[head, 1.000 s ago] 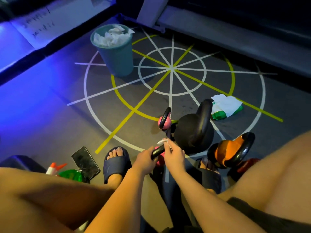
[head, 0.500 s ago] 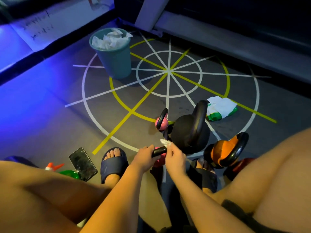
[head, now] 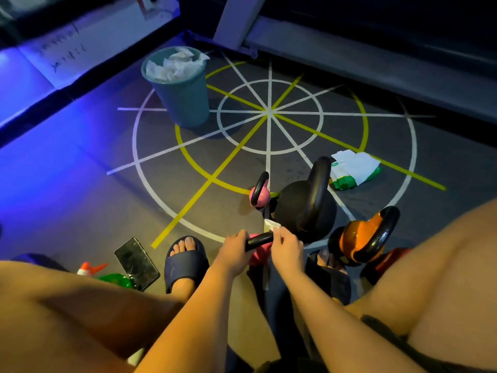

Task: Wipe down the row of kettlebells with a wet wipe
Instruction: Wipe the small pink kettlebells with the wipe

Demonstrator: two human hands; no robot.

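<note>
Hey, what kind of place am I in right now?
Probably a gym or fitness studio: a large black kettlebell, an orange kettlebell and a small pink kettlebell stand on dark grey flooring marked with a white-and-yellow spoked circle.

Both bare forearms are stretching up from the bottom edge, meeting at lower centre of the frame. The left hand (head: 233, 249) is curling round a black handle (head: 259, 240); the right hand (head: 286, 244) is pinching a wet wipe (head: 272, 225) against that handle's end.

Grey floor (head: 80, 200), taped circles, blue light
</note>
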